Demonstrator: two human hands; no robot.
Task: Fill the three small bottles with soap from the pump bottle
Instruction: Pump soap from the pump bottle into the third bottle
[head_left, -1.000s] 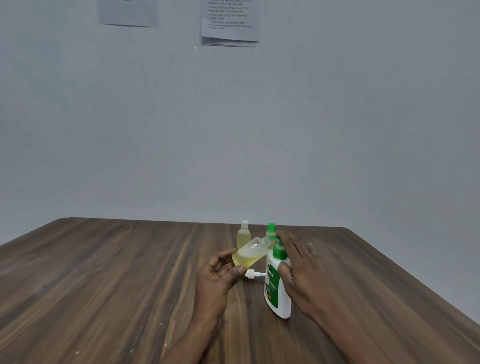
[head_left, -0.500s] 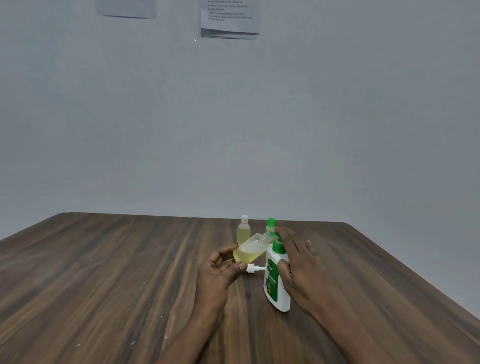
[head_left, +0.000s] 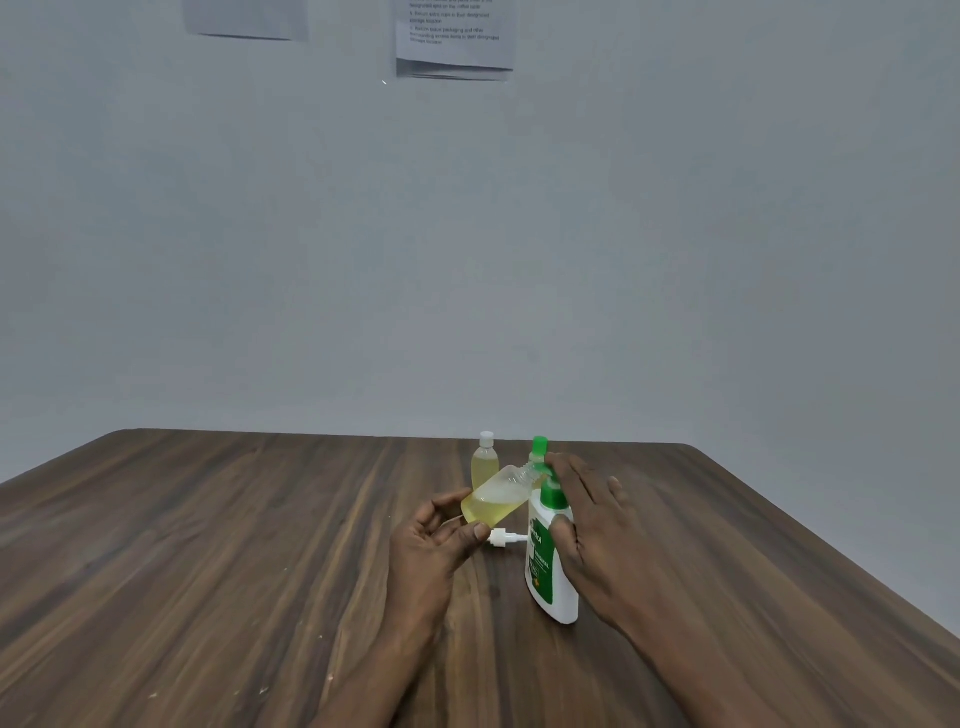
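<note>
My left hand (head_left: 441, 535) grips a small clear bottle (head_left: 496, 496) partly filled with yellow soap, tilted with its open neck up against the pump nozzle. My right hand (head_left: 589, 525) holds the white pump bottle (head_left: 545, 571), thumb on its front and fingers lying over the green pump head (head_left: 551, 493). A small bottle with a white cap (head_left: 485, 460) stands behind, holding yellow soap. Another small bottle with a green cap (head_left: 539, 449) stands behind the pump, mostly hidden. A white spray cap (head_left: 503, 537) lies on the table between my hands.
The brown wooden table (head_left: 234, 545) ends at a far edge just behind the bottles and a right edge running diagonally. A grey wall rises beyond, with printed paper sheets (head_left: 454, 36) stuck near the top.
Both hands and the bottles keep nearly the same pose. The view has shifted slightly upward.
</note>
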